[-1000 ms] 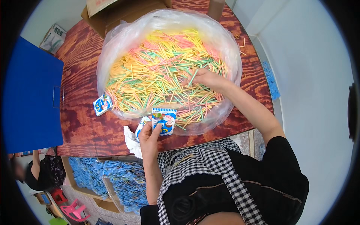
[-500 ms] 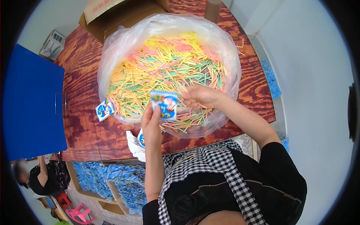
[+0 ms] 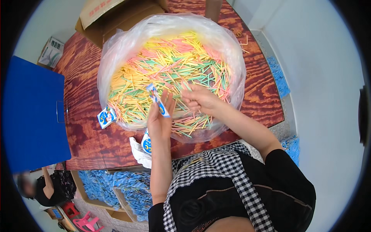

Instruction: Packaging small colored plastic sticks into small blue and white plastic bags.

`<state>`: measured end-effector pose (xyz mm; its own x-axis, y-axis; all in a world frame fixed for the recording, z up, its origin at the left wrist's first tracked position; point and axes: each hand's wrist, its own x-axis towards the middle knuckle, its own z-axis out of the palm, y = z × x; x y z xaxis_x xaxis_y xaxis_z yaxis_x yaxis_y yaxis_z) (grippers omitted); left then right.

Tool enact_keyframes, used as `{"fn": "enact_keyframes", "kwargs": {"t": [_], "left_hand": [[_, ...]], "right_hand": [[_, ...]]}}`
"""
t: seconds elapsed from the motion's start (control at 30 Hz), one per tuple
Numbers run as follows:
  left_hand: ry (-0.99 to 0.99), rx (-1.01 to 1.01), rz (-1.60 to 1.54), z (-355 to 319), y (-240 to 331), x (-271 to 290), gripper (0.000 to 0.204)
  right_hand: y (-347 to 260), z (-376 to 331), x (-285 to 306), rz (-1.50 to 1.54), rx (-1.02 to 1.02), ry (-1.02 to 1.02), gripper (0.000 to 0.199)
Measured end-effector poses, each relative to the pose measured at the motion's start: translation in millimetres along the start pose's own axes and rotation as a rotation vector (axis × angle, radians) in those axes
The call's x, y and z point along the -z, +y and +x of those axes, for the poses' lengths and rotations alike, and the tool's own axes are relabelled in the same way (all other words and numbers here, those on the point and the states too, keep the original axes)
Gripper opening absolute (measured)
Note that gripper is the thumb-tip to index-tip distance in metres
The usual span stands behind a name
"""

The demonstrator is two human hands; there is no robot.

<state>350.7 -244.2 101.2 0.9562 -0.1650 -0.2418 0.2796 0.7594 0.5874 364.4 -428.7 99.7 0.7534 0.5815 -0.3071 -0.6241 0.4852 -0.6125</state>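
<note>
A large clear plastic bag [image 3: 228, 42], its mouth spread wide, holds a heap of thin pastel sticks [image 3: 154, 73] in yellow, pink, green and orange. Over its near side, my left hand [image 3: 160, 121] grips a small blue-and-white packet [image 3: 157, 101] between thumb and fingers, turned nearly edge-on. My right hand [image 3: 201, 99] is just right of it, above the heap, fingertips pinched on what look like thin pale sticks; how many is unclear. Another blue-and-white packet [image 3: 106, 117] rests at the bag's left edge. Beside my left wrist lies a further packet [image 3: 146, 143] against a white crumpled cloth or tissue [image 3: 140, 154].
An open cardboard box [image 3: 116, 19] stands at the table's far left, with a brown cylinder [image 3: 213, 9] at the far edge. Rubber bands [image 3: 235, 32] lie at right. A blue panel [image 3: 34, 116] borders the left side. Below are trays of blue packets [image 3: 131, 189]; a person [image 3: 48, 185] sits lower left.
The packet in my left hand has turned from face-on to nearly edge-on, and the fingers behind it now show. My right hand has shifted slightly left, still pinched.
</note>
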Motion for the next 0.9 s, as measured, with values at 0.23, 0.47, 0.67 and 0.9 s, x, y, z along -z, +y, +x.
{"fn": "enact_keyframes", "kwargs": {"t": [0.23, 0.47, 0.67, 0.9], "left_hand": [[-0.04, 0.353, -0.583, -12, -31, 2, 0.02], [0.203, 0.346, -0.57, -19, -19, -20, 0.019], [0.111, 0.155, -0.095, -36, -7, -22, 0.029], [-0.268, -0.375, 1.013, -24, 16, -36, 0.022]], "right_hand": [[15, 20, -51, -0.465, 0.715, 0.511, 0.02], [22, 17, -48, -0.711, 0.631, 0.496, 0.017], [22, 7, -31, -0.495, 0.618, 0.317, 0.01], [45, -12, -29, -0.343, 0.318, 0.226, 0.035]]}}
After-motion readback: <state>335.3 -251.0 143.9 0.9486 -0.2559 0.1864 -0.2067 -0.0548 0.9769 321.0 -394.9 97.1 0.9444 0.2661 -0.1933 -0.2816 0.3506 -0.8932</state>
